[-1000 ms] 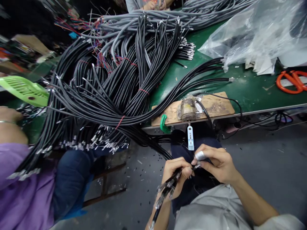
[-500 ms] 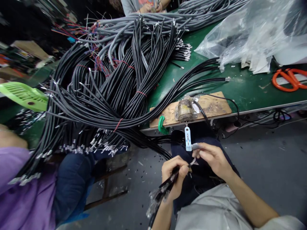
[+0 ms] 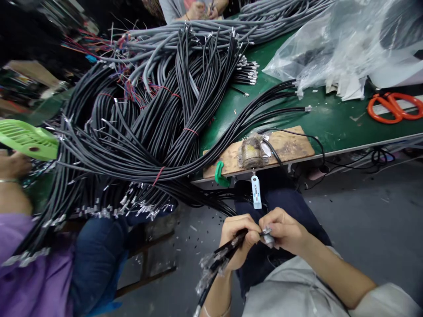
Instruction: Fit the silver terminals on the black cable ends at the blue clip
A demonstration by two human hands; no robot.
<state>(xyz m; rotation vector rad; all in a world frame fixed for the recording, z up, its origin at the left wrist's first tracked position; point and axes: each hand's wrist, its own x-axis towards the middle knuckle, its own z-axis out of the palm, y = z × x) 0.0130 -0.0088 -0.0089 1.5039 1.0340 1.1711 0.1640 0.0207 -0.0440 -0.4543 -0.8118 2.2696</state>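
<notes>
My left hand (image 3: 238,240) is closed around a small bunch of black cables (image 3: 214,266) whose silvery ends trail down past my wrist. My right hand (image 3: 284,231) pinches the tip of one cable (image 3: 267,233) between taped fingertips, right beside the left hand. Both hands are over my lap, below a light blue blade tool (image 3: 255,192) that hangs from a wooden board (image 3: 291,147) clamped to the table edge.
A large heap of black and grey cables (image 3: 158,119) covers the green table (image 3: 330,119) and spills off its edge. Orange scissors (image 3: 393,105) and clear plastic bags (image 3: 333,48) lie at the right. A person in purple (image 3: 29,273) sits at my left; another person's hands (image 3: 201,8) work at the far side.
My right hand has dropped from beside the blue blade tool back down to meet the left hand at the cable tip. The cable bunch has shifted slightly left.
</notes>
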